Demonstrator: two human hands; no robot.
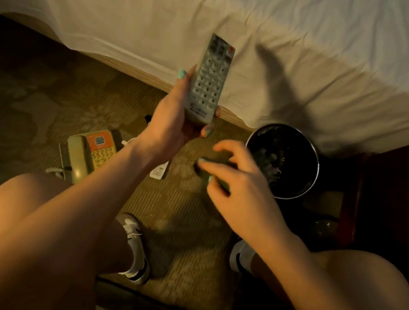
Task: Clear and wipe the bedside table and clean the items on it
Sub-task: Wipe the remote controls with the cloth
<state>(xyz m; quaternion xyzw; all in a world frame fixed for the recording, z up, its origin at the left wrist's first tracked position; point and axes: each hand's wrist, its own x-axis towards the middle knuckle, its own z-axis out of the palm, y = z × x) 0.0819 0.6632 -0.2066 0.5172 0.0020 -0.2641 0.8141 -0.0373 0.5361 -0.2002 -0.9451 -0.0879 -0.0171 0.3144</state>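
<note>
Over bedside carpet (45, 103), my left grip (176, 121) clasps the remote control (209, 80) while my right grip (241, 187) pinches a blurred greenish object (218, 181).

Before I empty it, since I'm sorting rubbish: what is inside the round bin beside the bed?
Inside the bin, pale crumpled scraps show on the left against dark. The rest is too dark to read, and the right hand covers its left rim.

Probably hotel bedroom: white-sheeted bed (273, 18), carpet (19, 98), telephone (88, 152)
</note>
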